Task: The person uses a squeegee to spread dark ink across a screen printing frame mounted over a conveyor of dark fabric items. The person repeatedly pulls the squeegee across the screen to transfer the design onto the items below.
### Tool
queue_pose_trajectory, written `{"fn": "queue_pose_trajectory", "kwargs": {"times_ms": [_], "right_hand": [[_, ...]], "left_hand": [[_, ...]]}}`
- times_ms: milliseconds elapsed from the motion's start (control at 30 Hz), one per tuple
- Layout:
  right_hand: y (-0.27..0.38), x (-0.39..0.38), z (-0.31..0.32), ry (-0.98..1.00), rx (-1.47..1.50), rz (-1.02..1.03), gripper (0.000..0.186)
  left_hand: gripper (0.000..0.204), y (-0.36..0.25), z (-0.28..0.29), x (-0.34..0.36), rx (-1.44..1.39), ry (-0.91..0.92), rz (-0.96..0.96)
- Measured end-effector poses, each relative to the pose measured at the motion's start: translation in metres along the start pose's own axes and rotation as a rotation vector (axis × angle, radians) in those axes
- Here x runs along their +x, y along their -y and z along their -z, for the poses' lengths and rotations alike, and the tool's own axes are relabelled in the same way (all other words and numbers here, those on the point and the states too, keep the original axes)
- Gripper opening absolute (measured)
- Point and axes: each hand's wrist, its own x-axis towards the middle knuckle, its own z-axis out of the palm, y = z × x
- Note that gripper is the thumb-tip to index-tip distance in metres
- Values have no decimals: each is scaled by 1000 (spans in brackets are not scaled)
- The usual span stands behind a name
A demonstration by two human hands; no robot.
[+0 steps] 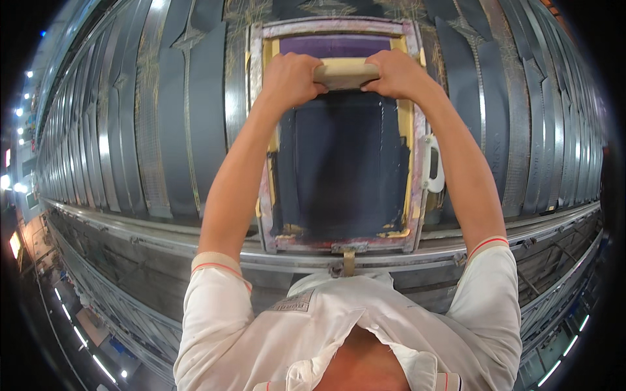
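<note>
Gripping a pale bar point(345, 73) with 2 hands, the person reaches forward over a framed screen.

The left hand point(291, 79) grasps the bar's left end and the right hand point(399, 75) its right end; each grip is clenched on it, back of the hand upward, the wrists turning the hands in toward each other. The 2 bare forearms stretch nearly straight, spreading wider toward the white sleeves point(218, 296). The bar lies crosswise near the far end of the screen frame point(332, 27), with a purple strip point(332, 45) beyond it and the dark screen surface point(342, 163) on its near side. A white handle point(433, 164) sits at the frame's right side. Grey panels point(173, 111) line the long desk point(150, 225) to the left and right.
</note>
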Motion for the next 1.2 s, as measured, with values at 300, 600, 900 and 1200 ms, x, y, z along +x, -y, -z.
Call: {"fn": "queue_pose_trajectory", "kwargs": {"times_ms": [300,600,900,1200], "right_hand": [[53,-152,-86,53,-125,21,23],[57,-145,-72,124,-121,-8,27],[-12,21,19,85,-46,39,42],[3,18,30,45,-31,-30,46]], "left_hand": [[20,-70,-34,-168,-67,-37,-70],[21,-69,-21,-158,-13,85,-74],[42,10,12,22,7,140,-1],[39,16,9,28,-32,32,-46]]}}
